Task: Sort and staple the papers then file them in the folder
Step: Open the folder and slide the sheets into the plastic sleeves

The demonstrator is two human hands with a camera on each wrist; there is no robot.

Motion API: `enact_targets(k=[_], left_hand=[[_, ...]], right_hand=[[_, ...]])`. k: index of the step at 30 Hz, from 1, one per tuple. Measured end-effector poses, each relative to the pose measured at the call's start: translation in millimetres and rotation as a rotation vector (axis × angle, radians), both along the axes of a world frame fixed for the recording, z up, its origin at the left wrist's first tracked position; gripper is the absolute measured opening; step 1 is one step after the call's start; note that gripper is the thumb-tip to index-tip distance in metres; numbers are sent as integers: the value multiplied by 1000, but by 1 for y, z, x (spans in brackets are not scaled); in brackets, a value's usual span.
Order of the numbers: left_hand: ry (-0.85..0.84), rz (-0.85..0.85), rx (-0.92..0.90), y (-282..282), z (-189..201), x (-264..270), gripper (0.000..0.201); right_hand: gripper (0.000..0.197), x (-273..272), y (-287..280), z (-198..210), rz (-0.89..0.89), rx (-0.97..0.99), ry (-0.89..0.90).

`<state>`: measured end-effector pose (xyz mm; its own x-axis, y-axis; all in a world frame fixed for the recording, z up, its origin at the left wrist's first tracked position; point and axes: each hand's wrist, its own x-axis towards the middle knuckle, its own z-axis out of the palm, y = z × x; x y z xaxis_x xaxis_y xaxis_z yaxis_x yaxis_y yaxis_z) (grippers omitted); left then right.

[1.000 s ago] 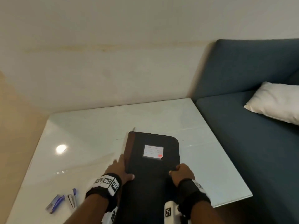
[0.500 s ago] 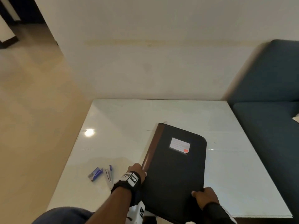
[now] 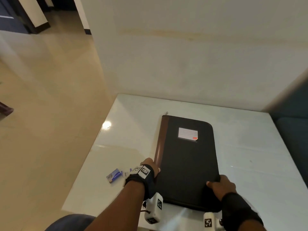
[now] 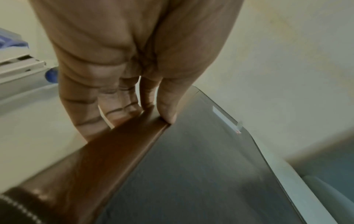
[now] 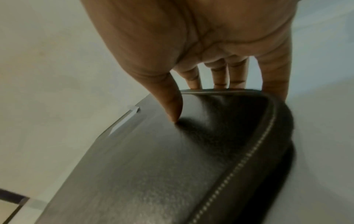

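Gripping a closed black zip folder with brown leather spine (image 3: 186, 160) near the glossy white table's (image 3: 250, 147) front edge, the left hand (image 3: 150, 165) pinches the spine while the right hand (image 3: 222, 185) clamps its near corner, thumbs on top, probably to square it before opening.

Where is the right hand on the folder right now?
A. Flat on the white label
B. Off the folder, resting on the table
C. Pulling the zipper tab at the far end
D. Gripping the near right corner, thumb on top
D: the right hand grips the near right corner of the closed folder, thumb pressed on the cover and fingers curled over the edge, well short of the white label.
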<state>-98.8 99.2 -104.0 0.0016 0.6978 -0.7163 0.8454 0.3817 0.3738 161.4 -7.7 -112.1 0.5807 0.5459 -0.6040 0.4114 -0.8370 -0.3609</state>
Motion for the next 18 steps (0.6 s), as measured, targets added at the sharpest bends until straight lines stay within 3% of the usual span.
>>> enact_targets(k=[5,7,10,14,18], left_hand=[[-50,46,-6,-4,-8,0,49],[-91,76,-36,-7,-11,-3,53],[-113,76,-49,-5,-12,-8,55],[-87,69,-10,12,2,-16,53],[-21,92,134,47,31,-36,48]], right_hand=[[57,-2,-19,-15,-3,-19,-12],[58,-2,-25,-17,-56,3,44],[44,-1,-25,-12,-132,75,169],[36,-9,-7,1,-201,168,359],[29,-44,34,27,-137,251,422]])
